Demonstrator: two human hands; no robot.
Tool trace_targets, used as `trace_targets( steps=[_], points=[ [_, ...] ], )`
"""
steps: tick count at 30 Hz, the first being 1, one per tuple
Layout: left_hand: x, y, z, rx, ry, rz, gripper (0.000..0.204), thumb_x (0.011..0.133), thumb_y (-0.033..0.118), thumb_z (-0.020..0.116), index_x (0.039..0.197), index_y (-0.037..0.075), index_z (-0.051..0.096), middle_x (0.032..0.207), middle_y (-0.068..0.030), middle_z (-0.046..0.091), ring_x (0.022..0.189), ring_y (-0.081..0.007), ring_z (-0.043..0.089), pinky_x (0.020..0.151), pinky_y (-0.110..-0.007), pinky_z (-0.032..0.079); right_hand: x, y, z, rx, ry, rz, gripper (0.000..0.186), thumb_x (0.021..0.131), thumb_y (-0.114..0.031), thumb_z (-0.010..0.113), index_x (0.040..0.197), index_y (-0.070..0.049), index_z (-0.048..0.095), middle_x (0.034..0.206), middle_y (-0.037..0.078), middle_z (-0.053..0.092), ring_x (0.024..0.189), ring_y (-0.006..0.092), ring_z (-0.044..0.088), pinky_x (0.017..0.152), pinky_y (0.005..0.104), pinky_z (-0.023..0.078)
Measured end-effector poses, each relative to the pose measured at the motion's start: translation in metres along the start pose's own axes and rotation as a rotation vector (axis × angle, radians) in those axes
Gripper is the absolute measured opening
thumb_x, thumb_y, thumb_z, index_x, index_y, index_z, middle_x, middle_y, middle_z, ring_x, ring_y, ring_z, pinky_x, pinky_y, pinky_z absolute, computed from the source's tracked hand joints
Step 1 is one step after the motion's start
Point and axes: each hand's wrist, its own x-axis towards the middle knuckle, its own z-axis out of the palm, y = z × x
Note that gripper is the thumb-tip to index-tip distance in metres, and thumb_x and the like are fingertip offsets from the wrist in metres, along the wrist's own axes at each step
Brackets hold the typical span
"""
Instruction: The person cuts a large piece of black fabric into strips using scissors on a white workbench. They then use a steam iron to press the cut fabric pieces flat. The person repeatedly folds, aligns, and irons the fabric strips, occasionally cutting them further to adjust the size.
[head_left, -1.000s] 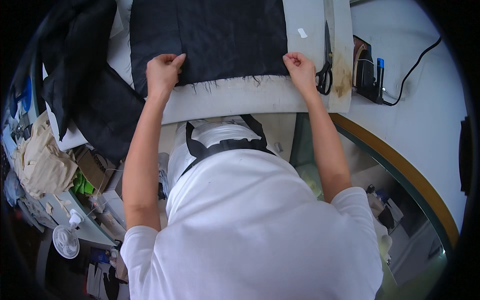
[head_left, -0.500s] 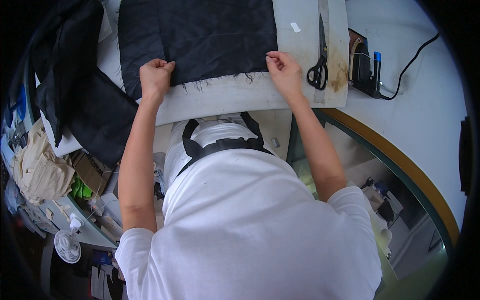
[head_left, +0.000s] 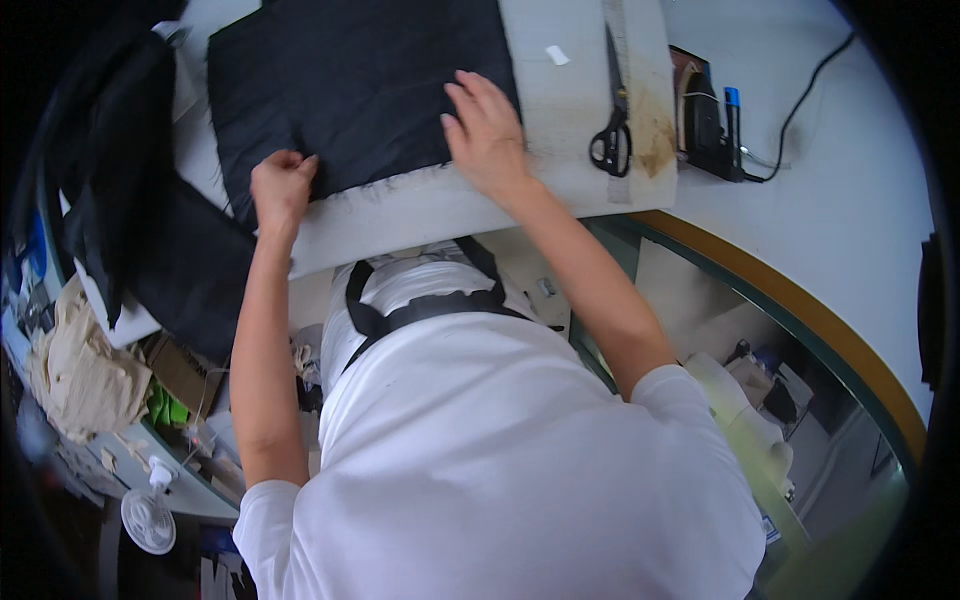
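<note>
Beige cloth (head_left: 85, 365) lies heaped at the far left, below the worktop, presumably put there to leave the pressing surface free. Beneath it hangs a small white fan (head_left: 148, 522), low down, perhaps so that its draught misses loose fabric. Next comes a long black drape (head_left: 125, 190), bunched at the top and spilling over the table's near edge; its bulk seems pushed aside to give the flat piece room.

The left hand (head_left: 281, 190) has its thumb and curled fingers drawn together, pinching the dark panel (head_left: 365, 90) near its close left corner, probably to anchor the fabric. That panel lies spread on a pale padded board (head_left: 400, 210), its frayed hem (a fringe of loose threads) turned toward the person. The right hand (head_left: 488, 140) is loosely open over the panel's near right corner, fingers extended as if to smooth; whether it presses or merely hovers, I cannot tell.

Beyond, a white scrap (head_left: 557, 55) sits on the board. Black-handled scissors (head_left: 611, 140) lie with blades pointing away, handles nearest the person, likely for a quick grab. Off the board, a dark iron (head_left: 704, 120) rests, its cord (head_left: 815, 85) trailing rightward, apparently clear of the cloth.
</note>
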Motion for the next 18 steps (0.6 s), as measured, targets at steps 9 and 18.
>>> trace_targets(
  steps=[9, 18],
  points=[
    [-0.032, 0.033, 0.039, 0.514, 0.322, 0.907, 0.044, 0.095, 0.009, 0.056, 0.136, -0.005, 0.050, 0.146, -0.0219, 0.046, 0.136, -0.0386, 0.043, 0.113, -0.042, 0.035, -0.003, -0.001, 0.016, 0.007, -0.100, 0.012, 0.045, 0.091, -0.017, 0.060, 0.132, 0.003, 0.055, 0.144, 0.023, 0.047, 0.138, 0.0389, 0.040, 0.116, 0.0472, 0.030],
    [-0.025, 0.030, 0.055, 0.923, 0.244, 0.732, 0.063, 0.101, 0.045, 0.041, 0.154, 0.011, 0.033, 0.160, -0.0182, 0.026, 0.149, -0.0365, 0.019, 0.121, -0.052, 0.009, -0.016, 0.052, -0.002, -0.160, -0.124, 0.156, 0.057, 0.098, -0.032, 0.053, 0.142, 0.003, 0.044, 0.150, 0.023, 0.042, 0.143, 0.0362, 0.033, 0.121, 0.0455, 0.020]
  ],
)
